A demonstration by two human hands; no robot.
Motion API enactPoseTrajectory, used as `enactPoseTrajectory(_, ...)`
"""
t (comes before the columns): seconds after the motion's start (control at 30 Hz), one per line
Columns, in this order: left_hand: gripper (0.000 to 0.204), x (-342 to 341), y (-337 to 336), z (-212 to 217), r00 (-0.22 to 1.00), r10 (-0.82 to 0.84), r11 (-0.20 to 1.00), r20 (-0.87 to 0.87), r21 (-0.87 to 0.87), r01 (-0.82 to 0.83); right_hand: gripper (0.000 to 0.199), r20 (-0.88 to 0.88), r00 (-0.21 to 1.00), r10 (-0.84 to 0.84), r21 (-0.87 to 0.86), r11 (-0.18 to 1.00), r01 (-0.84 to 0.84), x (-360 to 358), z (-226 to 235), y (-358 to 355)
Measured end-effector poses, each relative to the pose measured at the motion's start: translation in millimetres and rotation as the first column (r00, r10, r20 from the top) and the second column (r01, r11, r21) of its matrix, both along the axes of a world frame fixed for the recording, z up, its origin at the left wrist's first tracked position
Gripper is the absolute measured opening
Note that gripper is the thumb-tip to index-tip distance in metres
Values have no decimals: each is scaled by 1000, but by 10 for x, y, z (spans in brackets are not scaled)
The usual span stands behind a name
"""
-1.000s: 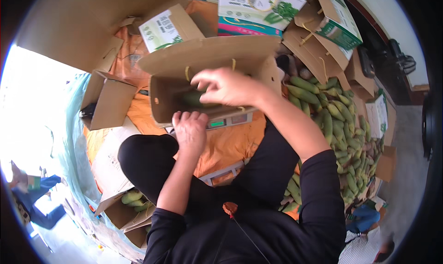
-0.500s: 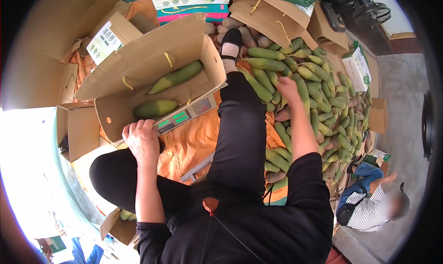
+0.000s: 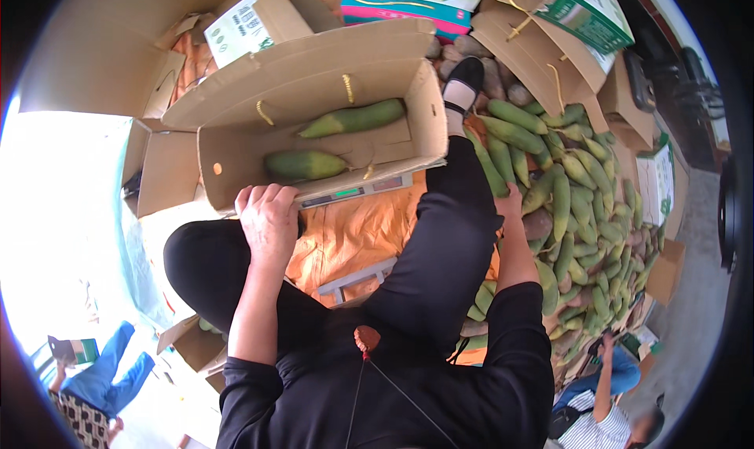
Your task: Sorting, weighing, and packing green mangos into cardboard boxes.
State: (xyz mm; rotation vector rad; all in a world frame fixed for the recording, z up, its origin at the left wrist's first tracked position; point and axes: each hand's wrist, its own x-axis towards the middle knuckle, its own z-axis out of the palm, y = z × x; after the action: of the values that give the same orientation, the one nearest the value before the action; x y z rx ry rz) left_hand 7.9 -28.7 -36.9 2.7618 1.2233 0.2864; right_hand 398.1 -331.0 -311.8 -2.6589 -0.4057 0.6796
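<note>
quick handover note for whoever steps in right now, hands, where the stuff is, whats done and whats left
Left hand: resting on the near rim of the open cardboard box, fingers curled over the edge, holding nothing else.
Right hand: down in the pile of green corn ears on the person's right; whether it has gripped one cannot be told.
The box sits on a flat scale over an orange sheet.
Done: two green corn ears lie in the box.
Left: most of the box floor is bare and the pile beside it is large.
</note>
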Motion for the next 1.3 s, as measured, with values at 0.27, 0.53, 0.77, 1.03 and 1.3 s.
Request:
enactPoseTrajectory(0.27,11,-8,12,-71,999,0,1000,39,5,-1,67,143,990,20,-172,985,5,-130,79,131)
enactPoseTrajectory(0.53,5,-38,19,-80,997,-25,999,68,27,23,40,-273,950,-148,373,894,247,-260,415,-124)
enactPoseTrajectory(0.77,7,-68,10,-87,999,-5,1000,44,-8,5,34,-468,732,-495,157,769,620,-333,1447,-344)
enactPoseTrajectory(1.03,6,-100,18,-186,992,-43,998,122,48,37,35,-335,875,-350,551,680,483,-344,2697,-361)
enactPoseTrajectory(1.3,7,-94,26,-160,999,-25,999,44,45,23,47,-139,975,174,743,669,-14,-537,3987,612)
